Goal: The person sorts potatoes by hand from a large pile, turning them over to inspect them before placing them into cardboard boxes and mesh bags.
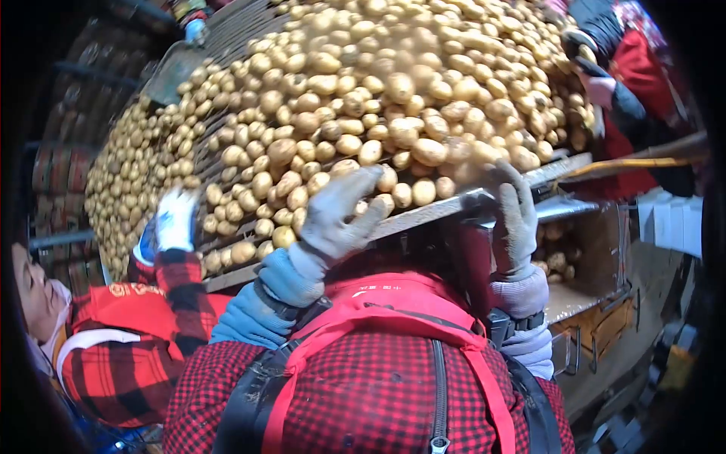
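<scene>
A large heap of potatoes [431,151] covers the slatted sorting table. My left hand [336,212], in a dirty white glove, reaches over the table's near edge at the closest potatoes. Its thumb and fingers are apart, with potatoes beside the fingertips and none held. My right hand [516,216], also gloved, is raised at the wooden edge board [423,216], right of my body. Its fingers point up and are stretched out, and I see nothing in them.
At left, a co-worker's gloved hand [177,219] reaches to the potatoes. Another person's gloved hand [594,79] works at the far right. A metal-lined bin [586,291] with potatoes inside stands below my right hand. A slatted surface [234,30] shows at the back.
</scene>
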A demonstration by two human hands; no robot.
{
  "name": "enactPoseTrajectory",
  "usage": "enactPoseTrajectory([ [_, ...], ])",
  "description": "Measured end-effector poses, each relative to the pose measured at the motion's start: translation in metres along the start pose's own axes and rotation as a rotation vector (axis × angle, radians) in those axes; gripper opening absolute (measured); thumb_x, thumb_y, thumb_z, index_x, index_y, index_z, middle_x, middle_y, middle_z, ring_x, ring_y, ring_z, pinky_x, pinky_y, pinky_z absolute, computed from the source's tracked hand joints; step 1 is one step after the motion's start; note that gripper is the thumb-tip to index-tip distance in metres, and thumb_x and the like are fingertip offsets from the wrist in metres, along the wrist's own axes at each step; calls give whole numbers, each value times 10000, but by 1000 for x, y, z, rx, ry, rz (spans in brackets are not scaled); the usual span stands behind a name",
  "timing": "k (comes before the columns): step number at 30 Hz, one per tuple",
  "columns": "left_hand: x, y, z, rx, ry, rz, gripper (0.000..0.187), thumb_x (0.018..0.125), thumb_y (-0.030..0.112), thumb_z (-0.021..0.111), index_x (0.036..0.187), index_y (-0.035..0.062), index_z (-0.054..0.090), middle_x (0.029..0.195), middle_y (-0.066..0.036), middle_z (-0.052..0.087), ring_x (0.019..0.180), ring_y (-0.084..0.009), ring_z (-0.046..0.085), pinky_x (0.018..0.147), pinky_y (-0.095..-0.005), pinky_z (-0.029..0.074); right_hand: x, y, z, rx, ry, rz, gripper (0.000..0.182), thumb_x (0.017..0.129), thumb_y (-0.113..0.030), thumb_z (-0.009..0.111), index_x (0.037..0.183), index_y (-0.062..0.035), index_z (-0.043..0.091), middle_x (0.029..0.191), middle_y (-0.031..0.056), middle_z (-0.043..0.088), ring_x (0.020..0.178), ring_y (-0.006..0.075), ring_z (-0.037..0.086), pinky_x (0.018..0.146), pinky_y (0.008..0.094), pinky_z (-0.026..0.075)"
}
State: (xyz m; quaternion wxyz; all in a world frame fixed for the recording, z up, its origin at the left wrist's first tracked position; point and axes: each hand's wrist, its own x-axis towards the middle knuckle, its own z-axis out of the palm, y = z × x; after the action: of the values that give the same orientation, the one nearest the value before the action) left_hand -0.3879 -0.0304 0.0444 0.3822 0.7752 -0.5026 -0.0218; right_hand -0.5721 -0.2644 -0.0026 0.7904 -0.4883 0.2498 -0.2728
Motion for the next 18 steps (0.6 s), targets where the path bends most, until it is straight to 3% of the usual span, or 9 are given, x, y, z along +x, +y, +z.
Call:
enactPoseTrajectory([
  [2, -19, -16, -19, 93, 117, -248, 469, 962, 212, 744, 1358, -16, 640, 1294, -211, 692, 1218, -328, 668, 1063, -409, 512, 7, 7, 21, -77, -59, 107, 430, 1083, -181, 573, 1474, -7, 539, 1393, 117, 627, 1213, 181, 622, 987, 303, 514],
  [3, -27, -25, -26, 133, 167, -303, 485, 960, 220, 749, 1370, -12, 633, 1318, -209, 680, 1238, -323, 655, 1074, -402, 502, 10, 8, 40, -102, -96, -13, 424, 1084, -180, 571, 1474, -16, 545, 1384, 93, 635, 1199, 168, 626, 963, 282, 514],
  [4, -34, -34, -31, 170, 214, -356, 502, 957, 228, 754, 1381, -7, 626, 1341, -207, 668, 1258, -317, 643, 1085, -395, 493, 14, 12, 45, -123, -87, 50, 410, 1086, -167, 559, 1469, -20, 551, 1380, 80, 641, 1202, 162, 626, 950, 274, 514],
  [8, -59, -61, -54, 268, 306, -443, 526, 957, 210, 745, 1423, 12, 602, 1411, -202, 626, 1325, -327, 594, 1127, -405, 456, 28, 40, 42, -127, -103, 73, 373, 1092, -142, 538, 1442, -15, 576, 1384, 99, 639, 1236, 167, 616, 988, 286, 509],
  [10, -59, -83, -61, 355, 334, -398, 581, 908, 213, 786, 1421, 17, 598, 1389, -216, 629, 1322, -366, 581, 1133, -446, 451, 33, 44, 41, -87, -93, 62, 360, 1095, -131, 529, 1429, -9, 586, 1390, 108, 637, 1254, 173, 609, 1017, 299, 504],
  [13, -35, -103, -67, 570, 159, -465, 678, 926, 278, 745, 1517, 53, 502, 1476, -244, 560, 1423, -417, 480, 1183, -483, 390, 34, 47, 38, -181, -50, -24, 349, 1101, -108, 498, 1414, 15, 595, 1414, 131, 628, 1319, 207, 570, 1133, 336, 434],
  [14, -30, -120, -65, 582, 83, -452, 686, 932, 341, 722, 1524, 76, 497, 1467, -221, 574, 1384, -399, 518, 1153, -494, 413, 38, 56, 28, -387, -119, -212, 353, 1100, -114, 506, 1412, 24, 595, 1421, 133, 625, 1338, 211, 556, 1154, 340, 410],
  [17, 4, -141, -57, 731, -70, -451, 647, 950, 393, 675, 1533, 173, 498, 1410, -188, 618, 1297, -378, 583, 1085, -499, 459, 35, 54, 34, -173, -11, -26, 359, 1095, -119, 515, 1411, 31, 594, 1420, 133, 624, 1334, 224, 563, 1157, 345, 409],
  [18, 28, -134, -61, 709, -215, -618, 626, 963, 429, 640, 1522, 186, 494, 1344, -212, 636, 1232, -406, 615, 1029, -512, 491, 35, 54, 34, -178, -4, -18, 359, 1095, -119, 515, 1411, 31, 594, 1420, 133, 624, 1334, 224, 563, 1157, 345, 409],
])
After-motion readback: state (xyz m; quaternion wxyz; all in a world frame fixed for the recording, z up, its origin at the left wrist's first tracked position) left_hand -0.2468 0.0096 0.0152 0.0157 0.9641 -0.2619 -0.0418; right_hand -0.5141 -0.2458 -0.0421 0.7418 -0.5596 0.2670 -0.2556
